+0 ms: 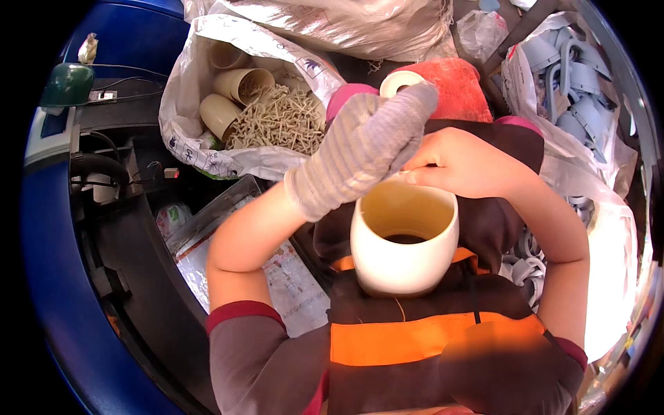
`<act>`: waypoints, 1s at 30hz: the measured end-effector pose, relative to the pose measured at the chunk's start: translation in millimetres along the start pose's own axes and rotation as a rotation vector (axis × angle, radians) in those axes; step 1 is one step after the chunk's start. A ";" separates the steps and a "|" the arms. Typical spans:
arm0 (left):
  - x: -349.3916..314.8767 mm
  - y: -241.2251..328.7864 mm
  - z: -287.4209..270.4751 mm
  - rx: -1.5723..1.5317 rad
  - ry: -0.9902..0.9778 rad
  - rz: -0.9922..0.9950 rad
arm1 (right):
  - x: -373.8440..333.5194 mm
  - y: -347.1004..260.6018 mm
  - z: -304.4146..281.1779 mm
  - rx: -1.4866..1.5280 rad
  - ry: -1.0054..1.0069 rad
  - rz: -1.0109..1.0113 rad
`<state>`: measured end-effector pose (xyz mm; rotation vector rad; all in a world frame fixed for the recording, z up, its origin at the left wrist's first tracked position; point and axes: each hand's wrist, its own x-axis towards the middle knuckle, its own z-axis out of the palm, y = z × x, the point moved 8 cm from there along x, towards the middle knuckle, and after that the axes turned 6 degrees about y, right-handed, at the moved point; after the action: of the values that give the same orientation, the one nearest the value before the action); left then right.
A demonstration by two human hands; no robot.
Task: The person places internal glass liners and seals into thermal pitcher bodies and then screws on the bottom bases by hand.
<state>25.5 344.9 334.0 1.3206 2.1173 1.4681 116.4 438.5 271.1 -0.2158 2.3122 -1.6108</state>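
The cream pot [408, 259] is at the middle of the frame, between the two forearms, above the dark apron [387, 309]. It has a smooth, shiny, rounded body, which becomes narrower toward the base; its wide mouth shows a yellowish inner wall, with a dark patch low inside. The right hand [453, 164], bare, has its fingers bent and drawn together at the far rim. The left hand [366, 145], in a striped grey glove, is curled beside it. What either hand grips is hidden, so I cannot tell.
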 end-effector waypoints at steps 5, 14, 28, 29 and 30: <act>0.6 -94.4 -186.1 -0.463 0.318 -0.244 | -38.5 53.8 -24.4 -0.038 0.055 0.347; -36.2 -58.7 -21.1 0.245 -0.305 -0.011 | -33.1 79.3 -23.9 0.257 0.176 0.516; -19.6 -108.5 145.4 -0.571 -0.618 -0.677 | -359.4 298.0 -49.6 -0.011 0.551 1.237; -21.2 -108.8 148.2 -0.643 -0.602 -0.743 | -390.6 333.5 -40.6 -0.112 0.509 1.306; -22.5 -108.8 150.5 -0.714 -0.582 -0.809 | -427.4 355.9 -40.8 -0.406 0.621 1.367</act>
<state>75.5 411.5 166.5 0.4356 1.2838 1.1046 523.6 728.7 24.1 1.5878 2.1286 -0.4908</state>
